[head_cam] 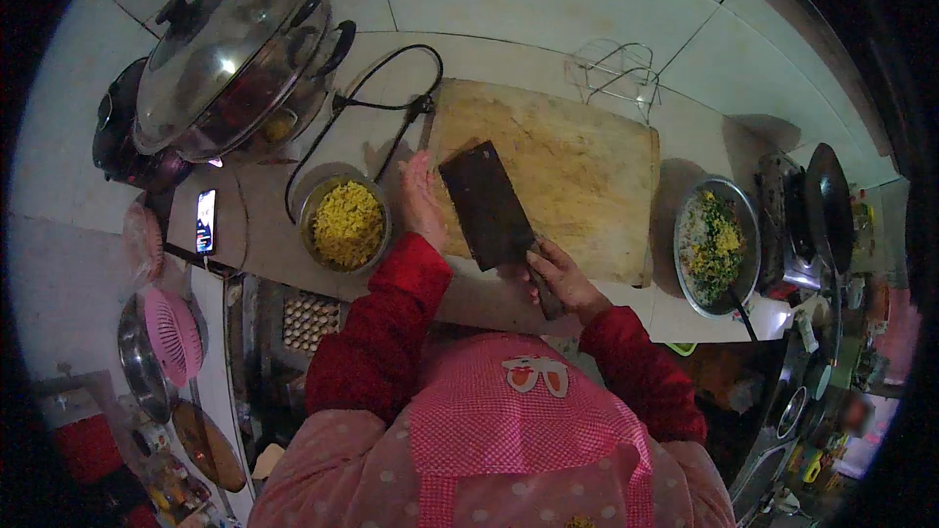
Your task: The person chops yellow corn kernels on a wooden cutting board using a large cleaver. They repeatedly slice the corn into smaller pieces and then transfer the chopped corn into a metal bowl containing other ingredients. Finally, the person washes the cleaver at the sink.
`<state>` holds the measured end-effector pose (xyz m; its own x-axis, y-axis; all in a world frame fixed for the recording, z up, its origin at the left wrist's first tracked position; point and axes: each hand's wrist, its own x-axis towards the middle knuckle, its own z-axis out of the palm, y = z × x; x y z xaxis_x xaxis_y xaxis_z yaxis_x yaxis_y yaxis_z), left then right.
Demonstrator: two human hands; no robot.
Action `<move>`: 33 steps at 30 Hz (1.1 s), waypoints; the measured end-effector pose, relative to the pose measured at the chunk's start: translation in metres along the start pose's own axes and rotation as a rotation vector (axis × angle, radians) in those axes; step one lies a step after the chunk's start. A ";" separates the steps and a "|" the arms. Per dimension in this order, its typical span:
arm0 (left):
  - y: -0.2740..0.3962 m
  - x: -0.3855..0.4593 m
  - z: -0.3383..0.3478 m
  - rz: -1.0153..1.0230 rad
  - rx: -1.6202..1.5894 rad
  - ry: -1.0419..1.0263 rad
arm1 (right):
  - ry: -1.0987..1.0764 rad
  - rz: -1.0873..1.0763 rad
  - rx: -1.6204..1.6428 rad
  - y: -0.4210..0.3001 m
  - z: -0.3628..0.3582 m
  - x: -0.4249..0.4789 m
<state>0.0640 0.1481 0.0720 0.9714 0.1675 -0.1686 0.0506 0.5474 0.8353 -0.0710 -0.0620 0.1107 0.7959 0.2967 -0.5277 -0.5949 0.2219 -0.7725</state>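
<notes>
My right hand (pixel 561 275) grips the handle of a dark cleaver (pixel 488 205), whose broad blade lies over the left part of a wooden cutting board (pixel 587 176). My left hand (pixel 423 198) is held flat at the board's left edge, fingers pointing away from me, beside the blade and holding nothing. Left of that hand stands a bowl (pixel 307 198) of chopped yellow food (pixel 348 224), perhaps scrambled egg. To the right of the board, a metal basin (pixel 682 286) holds chopped greens (pixel 708 257), yellow bits and whitish strands. A dark utensil handle (pixel 742 314) sticks out over its near rim.
A large lidded steel pot (pixel 220 66) stands at the back left, and a black cable (pixel 392 50) loops behind the bowl. A phone (pixel 206 221) lies at the left. A wire rack (pixel 620 73) stands behind the board; a wok (pixel 829 205) leans beside a gas stove (pixel 788 220).
</notes>
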 end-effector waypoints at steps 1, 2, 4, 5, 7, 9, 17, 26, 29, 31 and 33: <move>0.001 0.001 -0.003 0.016 -0.013 -0.008 | 0.021 -0.009 0.019 0.002 0.001 -0.002; 0.002 0.003 -0.007 0.020 -0.014 -0.029 | 0.041 -0.019 0.038 0.004 -0.001 -0.005; 0.004 0.007 -0.009 0.026 -0.023 -0.074 | 0.093 -0.039 0.093 0.011 -0.009 -0.012; 0.004 0.008 -0.009 0.019 -0.026 -0.077 | 0.121 -0.050 0.132 0.017 -0.014 -0.015; 0.001 0.012 -0.013 0.006 -0.030 -0.082 | 0.184 -0.067 0.171 0.027 -0.019 -0.021; -0.003 0.015 -0.016 0.029 0.049 -0.105 | 0.256 -0.082 0.173 0.035 -0.019 -0.025; -0.016 0.013 -0.017 -0.048 0.064 -0.144 | 0.167 -0.115 0.167 0.052 0.007 -0.003; -0.016 0.002 -0.021 0.041 0.187 -0.234 | 0.069 0.009 0.162 0.047 0.040 0.016; -0.014 0.001 -0.021 0.092 0.225 -0.224 | 0.035 -0.050 0.194 0.050 0.037 0.018; -0.013 -0.002 -0.017 0.138 0.248 -0.222 | 0.057 -0.032 0.169 0.049 0.034 0.011; -0.009 -0.005 -0.007 0.194 0.280 -0.231 | 0.086 -0.032 0.167 0.046 0.032 0.002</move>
<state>0.0572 0.1482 0.0611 0.9941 0.0394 0.1012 -0.1082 0.2738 0.9557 -0.1001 -0.0218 0.0856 0.8170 0.2086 -0.5376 -0.5741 0.3828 -0.7238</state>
